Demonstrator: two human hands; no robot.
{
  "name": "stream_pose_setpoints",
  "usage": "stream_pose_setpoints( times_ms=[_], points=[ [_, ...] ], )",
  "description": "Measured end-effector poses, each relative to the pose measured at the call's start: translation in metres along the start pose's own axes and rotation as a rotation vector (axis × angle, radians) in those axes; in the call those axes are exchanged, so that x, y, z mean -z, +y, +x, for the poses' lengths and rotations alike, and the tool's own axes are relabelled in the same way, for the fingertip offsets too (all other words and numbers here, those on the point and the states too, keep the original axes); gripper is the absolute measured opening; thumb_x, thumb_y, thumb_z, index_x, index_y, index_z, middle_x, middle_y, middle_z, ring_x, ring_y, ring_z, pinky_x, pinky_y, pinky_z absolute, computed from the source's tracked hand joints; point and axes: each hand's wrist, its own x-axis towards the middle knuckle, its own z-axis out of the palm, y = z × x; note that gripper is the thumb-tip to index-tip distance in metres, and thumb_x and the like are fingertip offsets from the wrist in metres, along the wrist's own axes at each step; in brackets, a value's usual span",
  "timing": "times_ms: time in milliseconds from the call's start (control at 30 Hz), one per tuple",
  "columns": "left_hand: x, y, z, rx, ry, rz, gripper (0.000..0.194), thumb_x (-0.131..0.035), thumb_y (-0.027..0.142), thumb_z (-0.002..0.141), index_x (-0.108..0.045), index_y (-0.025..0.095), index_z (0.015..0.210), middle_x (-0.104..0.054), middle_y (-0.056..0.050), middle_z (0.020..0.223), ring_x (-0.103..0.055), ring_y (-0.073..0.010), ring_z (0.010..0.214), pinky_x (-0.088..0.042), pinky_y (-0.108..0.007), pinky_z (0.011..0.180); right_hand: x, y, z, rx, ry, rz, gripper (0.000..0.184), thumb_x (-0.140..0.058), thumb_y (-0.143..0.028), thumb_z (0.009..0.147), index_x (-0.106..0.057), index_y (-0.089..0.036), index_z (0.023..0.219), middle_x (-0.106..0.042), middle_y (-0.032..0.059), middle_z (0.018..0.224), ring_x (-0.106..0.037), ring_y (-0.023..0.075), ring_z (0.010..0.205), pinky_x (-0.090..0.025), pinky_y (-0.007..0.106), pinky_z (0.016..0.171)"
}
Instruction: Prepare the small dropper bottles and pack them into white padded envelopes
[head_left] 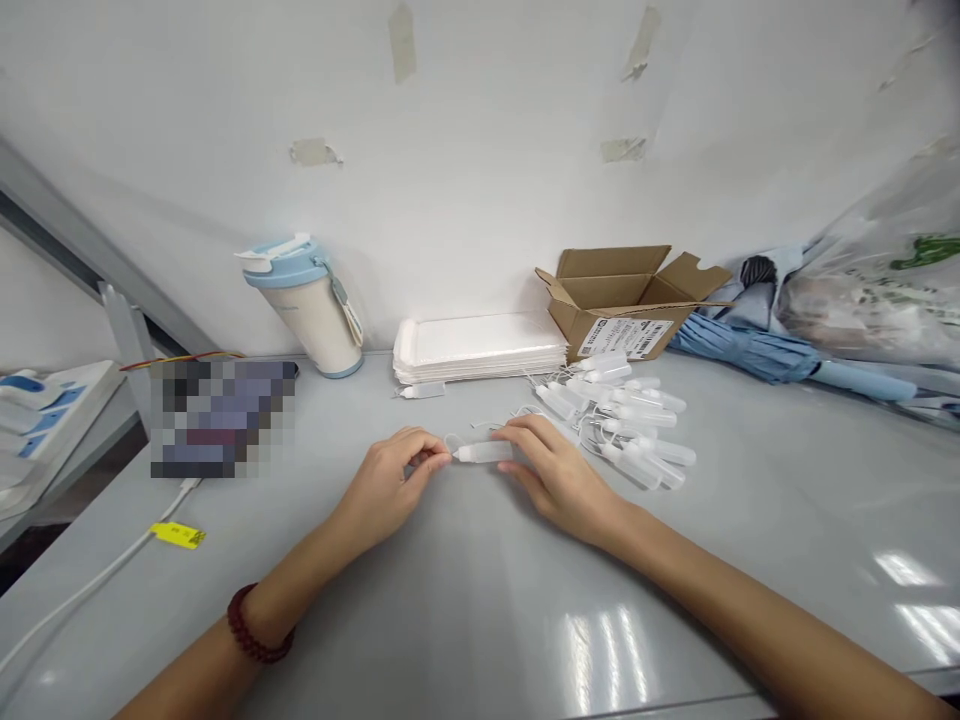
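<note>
A small translucent dropper bottle [481, 453] lies sideways between my hands, its narrow tip pointing left. My right hand [559, 470] grips the bottle's base end between thumb and fingers. With thumb and forefinger pinched together, my left hand [397, 475] is at the tip; whatever is between those fingers is too small to make out. A thin loop of tube or string shows above the tip. To the right of my right hand lies a pile of similar bottles [637, 410] with thin strings or tubes. One more bottle [424, 391] rests in front of the white envelopes.
A stack of white padded envelopes [480, 345] and an open cardboard box [622, 310] stand against the wall. A cream tumbler [315, 315] is at back left, near a blurred-out phone-like object [225, 415] with a white cable [90, 590]. A blue umbrella [750, 345] and plastic bag [870, 280] lie right.
</note>
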Motion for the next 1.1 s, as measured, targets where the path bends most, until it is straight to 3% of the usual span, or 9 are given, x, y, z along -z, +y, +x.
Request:
stream_pose_setpoints(
  times_ms=[133, 267, 567, 867, 1000, 1100],
  points=[
    [-0.002, 0.004, -0.001, -0.034, 0.026, -0.023, 0.014, -0.048, 0.025, 0.087, -0.059, 0.02, 0.078, -0.062, 0.0, 0.078, -0.054, -0.0146, 0.074, -0.041, -0.025, 0.064, -0.003, 0.0, 0.001, 0.099, 0.033, -0.115, 0.031, -0.05, -0.021, 0.089, -0.048, -0.012, 0.118, -0.057, 0.0145, 0.108, -0.051, 0.0239, 0.099, -0.046, 0.039, 0.082],
    [-0.007, 0.011, -0.004, -0.11, 0.011, -0.036, 0.015, -0.048, 0.023, 0.088, -0.058, 0.019, 0.077, -0.06, 0.0, 0.075, -0.053, -0.0135, 0.072, -0.041, -0.024, 0.066, -0.008, -0.002, 0.0, 0.182, 0.071, -0.171, 0.023, -0.045, -0.013, 0.09, -0.053, -0.012, 0.112, -0.064, 0.0094, 0.092, -0.054, 0.0201, 0.085, -0.043, 0.035, 0.075],
    [-0.008, 0.011, -0.001, -0.147, 0.02, -0.05, 0.013, -0.048, 0.02, 0.088, -0.057, 0.019, 0.078, -0.059, 0.0, 0.076, -0.054, -0.0137, 0.075, -0.042, -0.025, 0.07, -0.007, -0.006, 0.001, 0.121, 0.118, -0.162, 0.024, -0.046, -0.007, 0.086, -0.058, -0.015, 0.105, -0.067, 0.0053, 0.087, -0.053, 0.0168, 0.074, -0.037, 0.032, 0.068],
    [-0.008, 0.006, -0.002, -0.149, 0.024, -0.07, 0.004, -0.06, 0.023, 0.081, -0.061, 0.02, 0.079, -0.064, 0.0, 0.078, -0.057, -0.0149, 0.077, -0.044, -0.026, 0.071, -0.003, -0.001, -0.001, 0.126, 0.126, -0.074, 0.023, -0.05, -0.01, 0.087, -0.056, -0.016, 0.107, -0.067, 0.006, 0.093, -0.056, 0.0178, 0.082, -0.039, 0.034, 0.075],
    [-0.009, 0.009, -0.003, -0.159, 0.028, -0.069, 0.011, -0.054, 0.023, 0.085, -0.061, 0.019, 0.077, -0.063, -0.001, 0.074, -0.056, -0.0144, 0.073, -0.044, -0.026, 0.068, -0.005, -0.002, -0.001, 0.139, 0.118, -0.087, 0.02, -0.049, -0.014, 0.089, -0.057, -0.016, 0.107, -0.067, 0.0053, 0.088, -0.057, 0.0175, 0.08, -0.04, 0.034, 0.074],
    [-0.004, 0.008, -0.002, -0.134, 0.027, -0.062, 0.017, -0.049, 0.025, 0.086, -0.062, 0.019, 0.076, -0.063, -0.001, 0.075, -0.057, -0.0148, 0.074, -0.044, -0.026, 0.068, -0.005, 0.0, -0.001, 0.12, 0.098, -0.158, 0.022, -0.052, -0.021, 0.088, -0.055, -0.016, 0.11, -0.067, 0.0075, 0.095, -0.057, 0.02, 0.087, -0.04, 0.036, 0.077]
  ],
)
